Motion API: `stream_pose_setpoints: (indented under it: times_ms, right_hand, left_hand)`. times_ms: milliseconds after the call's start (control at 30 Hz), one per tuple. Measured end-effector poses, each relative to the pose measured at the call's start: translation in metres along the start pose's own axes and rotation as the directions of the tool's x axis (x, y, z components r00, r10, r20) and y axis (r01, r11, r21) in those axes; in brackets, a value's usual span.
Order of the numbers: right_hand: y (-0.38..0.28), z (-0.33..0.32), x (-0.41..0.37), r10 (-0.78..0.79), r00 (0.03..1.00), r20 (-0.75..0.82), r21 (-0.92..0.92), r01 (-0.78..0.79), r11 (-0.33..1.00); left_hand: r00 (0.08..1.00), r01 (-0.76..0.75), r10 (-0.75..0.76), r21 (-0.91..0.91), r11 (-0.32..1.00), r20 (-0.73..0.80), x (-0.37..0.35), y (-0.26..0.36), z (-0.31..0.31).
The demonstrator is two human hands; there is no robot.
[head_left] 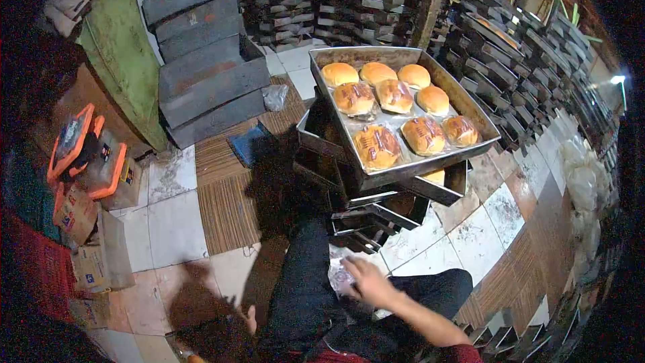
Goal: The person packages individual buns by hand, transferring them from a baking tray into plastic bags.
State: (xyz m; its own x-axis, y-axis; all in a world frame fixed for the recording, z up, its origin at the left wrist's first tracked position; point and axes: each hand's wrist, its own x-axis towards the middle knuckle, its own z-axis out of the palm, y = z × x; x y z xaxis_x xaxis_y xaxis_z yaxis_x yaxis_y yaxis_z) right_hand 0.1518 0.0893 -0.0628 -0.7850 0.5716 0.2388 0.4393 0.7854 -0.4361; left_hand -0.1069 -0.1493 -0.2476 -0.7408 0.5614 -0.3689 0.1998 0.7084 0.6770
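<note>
Crooked stacked trays (pixel 396 212) stood before the person; the top tray (pixel 433 161) held nine buns (pixel 423 136) (some in printed wrappers). Below, the right hand (pixel 368 284), fingers partly bent, touched clear plastic (pixel 341 273), its grip unclear. The left hand's state could not be told.

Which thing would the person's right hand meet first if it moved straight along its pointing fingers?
Probably the crumpled clear plastic, which the right hand's fingertips already seem to touch, though depth is unclear.
</note>
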Motion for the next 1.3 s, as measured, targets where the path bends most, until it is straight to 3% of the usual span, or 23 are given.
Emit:
stream_pose_setpoints:
  times_ms: [33,67,167,233,267,333,433,567,600,667,733,767,800,833,900,933,1000,1133,1167,1200,1233,1267,1300]
  right_hand:
    - [0.014,0.043,-0.037,0.218,0.969,0.115,0.011,-0.221,0.975]
    - [0.025,0.069,-0.063,0.418,0.879,0.228,0.0,-0.43,0.903]
    - [0.03,0.069,-0.085,0.404,0.845,0.351,0.085,-0.458,0.885]
    - [0.024,0.071,-0.094,0.369,0.887,0.278,0.133,-0.416,0.9]
    - [0.019,0.074,-0.097,0.32,0.926,0.202,0.183,-0.356,0.916]
    - [0.016,0.072,-0.097,0.303,0.936,0.178,0.048,-0.316,0.947]
    - [0.017,0.073,-0.102,0.404,0.887,0.222,0.068,-0.428,0.901]
    - [0.007,0.062,-0.102,0.111,0.993,0.04,-0.255,-0.097,0.962]
    - [-0.006,0.046,-0.093,-0.001,0.997,-0.08,-0.38,-0.03,0.925]
    - [-0.01,0.052,-0.1,-0.001,0.999,-0.034,-0.309,-0.009,0.951]
    - [-0.007,0.069,-0.107,-0.154,0.941,0.3,-0.217,0.224,0.95]
    - [0.0,0.093,-0.116,-0.06,0.909,0.413,0.068,0.035,0.997]
    - [-0.003,0.092,-0.114,-0.067,0.907,0.416,0.077,0.038,0.996]
    - [-0.008,0.08,-0.099,0.21,0.954,0.213,0.188,-0.251,0.95]
    - [-0.029,0.024,-0.057,0.651,0.759,0.015,0.357,-0.612,0.705]
    - [-0.036,0.019,-0.048,0.577,0.803,-0.151,0.35,-0.502,0.79]
    - [-0.066,-0.001,-0.031,0.091,0.99,-0.109,0.183,-0.07,0.981]
    - [-0.073,-0.039,-0.025,-0.11,0.974,-0.198,0.38,0.18,0.908]
    - [-0.068,-0.063,-0.02,0.016,0.933,-0.359,0.216,0.066,0.974]
    - [-0.058,-0.072,-0.023,0.285,0.819,-0.497,0.318,-0.134,0.939]
    - [-0.054,-0.087,0.0,0.361,0.647,-0.672,0.315,-0.191,0.93]
    - [-0.055,-0.102,0.021,0.496,0.633,-0.595,0.563,-0.113,0.819]
    - [-0.046,-0.105,0.025,0.549,0.752,-0.365,0.729,-0.135,0.671]
  left_hand:
    - [0.995,0.08,-0.082,0.023,0.996,0.06,-0.006,-0.002,-0.019]
    - [0.98,0.157,-0.162,0.053,0.986,0.114,-0.006,0.072,-0.014]
    - [0.879,0.373,-0.401,0.152,0.915,0.259,-0.041,0.157,-0.015]
    - [0.824,0.422,-0.467,0.204,0.884,0.32,-0.05,0.197,-0.023]
    - [0.914,0.227,-0.19,-0.065,0.972,0.359,-0.049,0.213,-0.027]
    - [0.914,-0.18,0.35,-0.571,0.801,0.203,-0.047,0.242,-0.03]
    - [0.829,-0.236,0.505,-0.668,0.706,0.241,-0.039,0.272,-0.008]
    - [0.775,-0.299,0.476,-0.423,0.855,0.415,-0.048,0.249,0.029]
    - [0.809,-0.233,0.421,-0.433,0.871,0.411,-0.056,0.236,0.039]
    - [0.834,-0.152,0.314,-0.357,0.922,0.454,-0.08,0.234,0.032]
    - [0.67,0.191,0.143,-0.355,0.915,0.729,-0.083,0.21,0.033]
    - [0.632,0.377,0.095,-0.412,0.829,0.769,-0.091,0.202,0.031]
    - [0.636,0.382,0.087,-0.411,0.828,0.767,-0.097,0.198,0.028]
    - [0.638,0.449,0.028,-0.401,0.799,0.77,-0.101,0.195,0.025]
    - [0.628,0.555,0.003,-0.451,0.699,0.778,-0.109,0.204,0.015]
    - [0.627,0.568,-0.007,-0.451,0.689,0.779,-0.106,0.212,0.018]
    - [0.686,0.609,0.188,-0.697,0.38,0.702,-0.095,0.232,0.027]
    - [0.8,0.331,0.422,-0.901,0.281,0.426,-0.07,0.295,-0.008]
    - [0.836,0.242,0.434,-0.935,0.258,0.336,-0.068,0.305,-0.017]
    - [0.811,0.196,0.502,-0.948,0.252,0.301,-0.061,0.306,-0.025]
    - [0.775,0.224,0.54,-0.941,0.252,0.329,-0.059,0.31,-0.033]
    - [0.732,0.252,0.581,-0.934,0.253,0.355,-0.058,0.313,-0.038]
    - [0.73,0.261,0.581,-0.932,0.25,0.36,-0.059,0.312,-0.035]
